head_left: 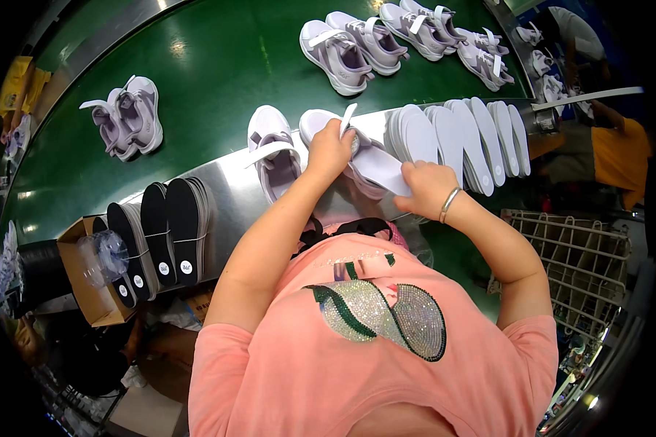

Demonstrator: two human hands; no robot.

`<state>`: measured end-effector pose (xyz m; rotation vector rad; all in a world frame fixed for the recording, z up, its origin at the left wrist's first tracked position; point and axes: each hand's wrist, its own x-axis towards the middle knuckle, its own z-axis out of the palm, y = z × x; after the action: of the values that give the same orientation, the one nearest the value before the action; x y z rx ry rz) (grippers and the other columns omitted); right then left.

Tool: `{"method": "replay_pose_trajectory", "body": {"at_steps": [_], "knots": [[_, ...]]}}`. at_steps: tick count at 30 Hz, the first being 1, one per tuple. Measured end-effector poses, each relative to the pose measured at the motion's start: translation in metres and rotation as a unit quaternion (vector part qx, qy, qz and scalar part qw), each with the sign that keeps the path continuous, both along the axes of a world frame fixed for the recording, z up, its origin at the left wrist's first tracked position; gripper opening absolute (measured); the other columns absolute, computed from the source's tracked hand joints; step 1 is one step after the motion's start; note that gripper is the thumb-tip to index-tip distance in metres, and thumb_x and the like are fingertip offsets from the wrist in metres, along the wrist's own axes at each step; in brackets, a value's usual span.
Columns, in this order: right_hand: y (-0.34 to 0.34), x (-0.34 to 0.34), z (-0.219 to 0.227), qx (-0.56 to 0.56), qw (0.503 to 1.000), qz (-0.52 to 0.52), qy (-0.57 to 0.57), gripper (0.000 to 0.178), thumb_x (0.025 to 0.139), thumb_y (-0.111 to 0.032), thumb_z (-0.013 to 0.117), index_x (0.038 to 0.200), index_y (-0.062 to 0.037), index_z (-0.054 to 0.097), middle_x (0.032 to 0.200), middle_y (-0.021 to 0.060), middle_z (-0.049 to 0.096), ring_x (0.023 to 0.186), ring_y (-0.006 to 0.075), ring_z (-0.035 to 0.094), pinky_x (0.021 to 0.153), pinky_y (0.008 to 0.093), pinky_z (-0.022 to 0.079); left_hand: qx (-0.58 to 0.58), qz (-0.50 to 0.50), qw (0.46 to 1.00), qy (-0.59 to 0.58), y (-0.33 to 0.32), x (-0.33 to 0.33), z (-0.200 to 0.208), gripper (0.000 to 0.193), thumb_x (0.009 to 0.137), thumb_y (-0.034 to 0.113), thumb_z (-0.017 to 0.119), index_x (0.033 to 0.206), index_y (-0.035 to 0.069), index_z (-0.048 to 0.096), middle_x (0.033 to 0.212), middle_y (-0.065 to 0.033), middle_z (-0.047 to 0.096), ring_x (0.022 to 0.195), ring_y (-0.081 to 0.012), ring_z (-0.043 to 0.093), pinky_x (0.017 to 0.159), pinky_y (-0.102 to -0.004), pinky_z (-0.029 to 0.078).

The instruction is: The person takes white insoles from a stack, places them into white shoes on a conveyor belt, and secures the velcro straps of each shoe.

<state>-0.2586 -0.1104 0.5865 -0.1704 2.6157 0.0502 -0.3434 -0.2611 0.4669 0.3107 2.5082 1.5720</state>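
My left hand (330, 151) is closed on the upper of a lilac-and-white sneaker (317, 122), near its raised white strap. A pale insole (377, 167) lies with one end at the shoe's opening, and my right hand (425, 188) grips its other end. To the left of this shoe stands a matching sneaker (270, 146), its strap across the front, touched by neither hand. Just right of my hands are stacks of white insoles (413, 131) on the metal ledge. How far the insole reaches inside the shoe is hidden by my left hand.
A green conveyor belt (219, 65) runs beyond the metal ledge (229, 193). It carries a pair of sneakers (135, 116) at left and several more (335, 58) at far right. Black insole bundles (186, 229) and a cardboard box (87, 284) sit at left, a wire basket (568, 262) at right.
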Motion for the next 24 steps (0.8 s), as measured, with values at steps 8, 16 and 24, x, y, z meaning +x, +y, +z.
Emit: {"method": "replay_pose_trajectory", "body": {"at_steps": [8,16,24], "knots": [[-0.021,-0.026,-0.081,-0.039,0.986,0.125,0.105,0.013,0.068,-0.017,0.054,0.071,-0.0047,0.059,0.072,0.0135,0.058,0.069,0.0266,0.058,0.063,0.0358,0.047,0.024,0.003,1.0,0.001,0.001,0.004,0.004,0.026,0.076,0.022,0.057,0.087,-0.001,0.051,0.077,-0.0234,0.058,0.076,-0.0396,0.055,0.066,-0.0435,0.042],[-0.038,-0.072,-0.083,0.054,0.965,0.098,-0.239,0.028,0.076,-0.017,0.049,0.097,-0.0023,0.061,0.099,0.0167,0.059,0.091,0.0272,0.058,0.076,0.0335,0.046,0.077,0.009,0.997,-0.029,-0.003,0.002,-0.007,0.026,0.077,0.02,0.056,0.088,-0.003,0.053,0.078,-0.0192,0.059,0.073,-0.0291,0.057,0.066,-0.0349,0.043],[-0.034,-0.062,-0.093,-0.021,0.992,0.015,-0.122,0.032,0.08,-0.023,0.047,0.1,-0.0014,0.059,0.098,0.0174,0.058,0.084,0.0275,0.06,0.063,0.0364,0.05,0.06,0.0,0.998,-0.005,-0.005,0.003,-0.002,0.028,0.078,0.021,0.055,0.09,-0.004,0.052,0.08,-0.0205,0.058,0.075,-0.032,0.057,0.067,-0.0357,0.043]]}}
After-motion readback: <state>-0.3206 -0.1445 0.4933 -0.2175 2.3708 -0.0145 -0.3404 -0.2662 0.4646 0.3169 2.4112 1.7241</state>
